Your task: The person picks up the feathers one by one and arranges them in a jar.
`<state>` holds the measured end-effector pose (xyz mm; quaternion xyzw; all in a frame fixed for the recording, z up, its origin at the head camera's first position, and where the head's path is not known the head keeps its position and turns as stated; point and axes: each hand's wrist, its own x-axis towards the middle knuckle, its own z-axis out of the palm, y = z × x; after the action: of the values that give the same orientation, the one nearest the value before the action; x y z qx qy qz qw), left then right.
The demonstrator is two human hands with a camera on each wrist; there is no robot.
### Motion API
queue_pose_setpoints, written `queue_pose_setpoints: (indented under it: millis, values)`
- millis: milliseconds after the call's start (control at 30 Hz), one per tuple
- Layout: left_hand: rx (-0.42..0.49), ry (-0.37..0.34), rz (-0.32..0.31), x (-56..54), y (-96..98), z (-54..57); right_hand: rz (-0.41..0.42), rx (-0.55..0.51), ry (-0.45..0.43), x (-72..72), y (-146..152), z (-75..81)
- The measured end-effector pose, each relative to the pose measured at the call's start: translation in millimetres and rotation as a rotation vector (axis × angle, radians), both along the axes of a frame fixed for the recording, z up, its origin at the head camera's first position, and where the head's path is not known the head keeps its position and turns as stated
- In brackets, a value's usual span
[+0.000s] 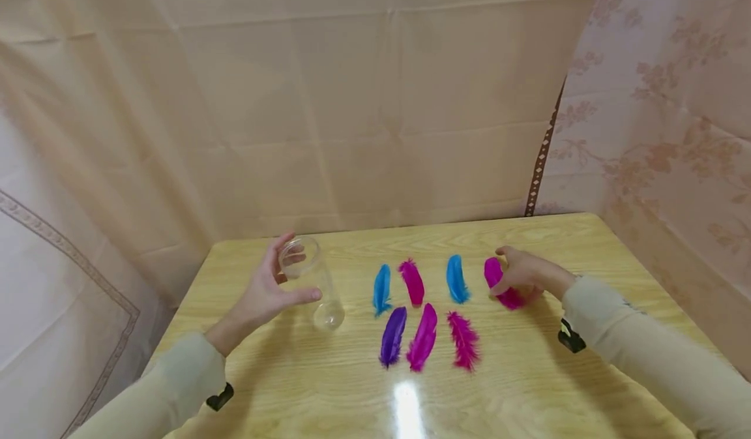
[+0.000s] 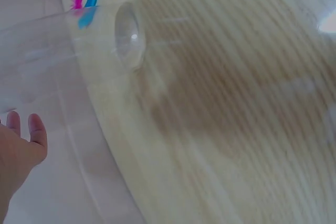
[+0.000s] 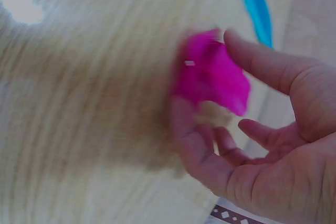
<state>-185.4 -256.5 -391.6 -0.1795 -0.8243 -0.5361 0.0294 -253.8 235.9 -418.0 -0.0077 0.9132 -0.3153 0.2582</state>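
My left hand (image 1: pixel 272 287) curves its thumb and fingers around a tall clear cylinder (image 1: pixel 326 289), which leans in the head view with its open rim upward. In the left wrist view the cylinder's round end (image 2: pixel 129 36) shows close over the table, with two fingertips (image 2: pixel 37 128) below the clear wall. At the right, my right hand (image 1: pixel 524 274) bends over a magenta feather (image 1: pixel 494 271). Its thumb and fingers are spread apart around the feather (image 3: pixel 218 72), one fingertip right at its edge; part of the feather is hidden behind the hand in the head view.
On the wooden table (image 1: pixel 352 387) lie blue feathers (image 1: pixel 382 289) (image 1: pixel 456 279), magenta and pink feathers (image 1: pixel 412 282) (image 1: pixel 424 338) (image 1: pixel 464 341), and a purple feather (image 1: pixel 393 336). Beige cloth (image 1: pixel 352 119) hangs behind, and patterned cloth (image 1: pixel 669 139) at the right.
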Motion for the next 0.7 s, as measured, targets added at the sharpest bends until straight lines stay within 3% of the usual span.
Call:
queue_pose_setpoints:
  millis: [133,400,700]
  values:
    - [0.019,-0.001,-0.003,-0.6,4.2,-7.7,0.009,0.066,0.044,-1.1,0,-7.0]
    - [0.078,0.016,-0.019,-3.6,7.4,-21.2,0.000,0.065,0.072,-5.9,0,-11.6]
    - [0.101,0.026,0.046,-2.6,5.7,-35.5,-0.064,-0.007,-0.007,-6.4,-6,-14.9]
